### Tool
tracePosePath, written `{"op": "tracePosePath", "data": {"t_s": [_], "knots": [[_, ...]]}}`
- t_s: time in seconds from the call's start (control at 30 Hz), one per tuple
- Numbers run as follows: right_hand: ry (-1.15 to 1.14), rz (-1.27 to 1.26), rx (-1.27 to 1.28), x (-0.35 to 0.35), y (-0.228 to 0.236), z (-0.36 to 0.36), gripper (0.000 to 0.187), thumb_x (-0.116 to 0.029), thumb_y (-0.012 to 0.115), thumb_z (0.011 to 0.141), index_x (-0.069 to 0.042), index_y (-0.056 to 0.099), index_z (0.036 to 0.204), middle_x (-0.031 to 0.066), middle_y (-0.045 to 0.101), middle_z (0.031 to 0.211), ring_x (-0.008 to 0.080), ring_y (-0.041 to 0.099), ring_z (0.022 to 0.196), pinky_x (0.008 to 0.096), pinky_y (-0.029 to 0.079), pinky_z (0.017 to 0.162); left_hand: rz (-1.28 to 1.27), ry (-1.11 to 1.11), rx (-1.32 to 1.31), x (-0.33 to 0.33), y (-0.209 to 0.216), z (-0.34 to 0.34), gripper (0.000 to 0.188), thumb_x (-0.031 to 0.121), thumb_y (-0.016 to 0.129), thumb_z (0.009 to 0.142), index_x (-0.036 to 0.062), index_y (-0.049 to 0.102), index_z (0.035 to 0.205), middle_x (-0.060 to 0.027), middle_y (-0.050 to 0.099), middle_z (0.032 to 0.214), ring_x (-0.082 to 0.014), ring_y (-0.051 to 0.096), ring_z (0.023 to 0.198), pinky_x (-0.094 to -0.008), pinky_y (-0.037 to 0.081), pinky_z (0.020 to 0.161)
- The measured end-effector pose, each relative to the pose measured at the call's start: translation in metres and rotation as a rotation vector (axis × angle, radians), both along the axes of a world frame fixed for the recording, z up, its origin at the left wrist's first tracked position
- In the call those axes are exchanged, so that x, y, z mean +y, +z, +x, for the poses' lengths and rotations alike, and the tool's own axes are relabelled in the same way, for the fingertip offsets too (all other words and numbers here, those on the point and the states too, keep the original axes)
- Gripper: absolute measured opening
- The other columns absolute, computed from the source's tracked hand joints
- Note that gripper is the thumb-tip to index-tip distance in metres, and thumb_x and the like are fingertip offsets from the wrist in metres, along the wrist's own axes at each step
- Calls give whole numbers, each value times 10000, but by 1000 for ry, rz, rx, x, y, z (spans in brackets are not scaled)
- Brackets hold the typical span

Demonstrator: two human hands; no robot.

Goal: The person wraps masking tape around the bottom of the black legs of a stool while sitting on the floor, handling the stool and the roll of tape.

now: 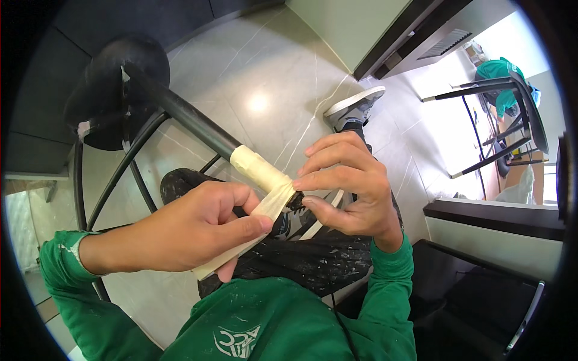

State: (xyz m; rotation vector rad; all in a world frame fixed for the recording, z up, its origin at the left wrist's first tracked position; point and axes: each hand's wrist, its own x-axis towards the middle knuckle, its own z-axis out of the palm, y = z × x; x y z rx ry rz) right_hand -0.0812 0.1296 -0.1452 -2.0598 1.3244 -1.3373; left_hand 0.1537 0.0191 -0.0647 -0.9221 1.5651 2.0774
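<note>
A black stool or chair with a round seat (pixel 117 99) lies tipped at the left, and one thick black leg (pixel 195 123) slants down toward me. Cream masking tape (pixel 259 167) is wrapped around the lower end of that leg. My left hand (pixel 201 225) pinches a loose strip of the tape between thumb and fingers, keeping it stretched from the leg. My right hand (pixel 349 180) has its index finger and thumb closed at the tape by the leg's dark tip (pixel 295 201), its other fingers raised. What lies under the tape is hidden.
My black, paint-spotted trousers (pixel 301 259) and one grey shoe (pixel 358 108) are below the hands. Another black chair (pixel 524 114) lies on its side at the right, near a person in green (pixel 500 69). A dark cabinet (pixel 469 301) stands at lower right.
</note>
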Motion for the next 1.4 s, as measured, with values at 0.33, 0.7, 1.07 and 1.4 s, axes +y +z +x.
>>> {"op": "tracePosePath", "data": {"t_s": [0.33, 0.7, 1.07, 1.4], "knots": [[16, -35, 19, -1, 1, 5, 315, 11, 803, 686, -122, 781, 972, 38, 703, 1058, 267, 634, 1011, 389, 522, 872, 17, 47, 60, 7, -18, 5, 295, 309, 591, 1064, 18, 551, 1061, -51, 677, 766, -101, 658, 543, -218, 434, 442], [34, 29, 3, 1, 6, 5, 304, 30, 754, 721, -88, 767, 1001, 69, 722, 1043, 276, 645, 978, 382, 520, 851, -68, 151, 212, 20, -48, 5, 251, 259, 604, 1055, 10, 567, 1060, 13, 583, 645, -74, 625, 522, -218, 393, 429], [-156, -321, 733, 27, 23, 27, 324, -73, 776, 711, -76, 781, 1035, 15, 718, 1114, 193, 656, 978, 313, 487, 795, -172, 219, 390, 28, -77, 9, 264, 272, 621, 1043, 13, 574, 1050, -13, 634, 649, -100, 644, 532, -256, 452, 478], [-285, -273, 548, 41, 17, 48, 254, -55, 791, 693, -47, 738, 941, 69, 703, 1014, 272, 648, 947, 390, 523, 797, -326, 377, 579, 43, -118, 3, 231, 228, 646, 1017, 18, 602, 1101, -48, 663, 612, -133, 674, 550, -284, 482, 516]]}}
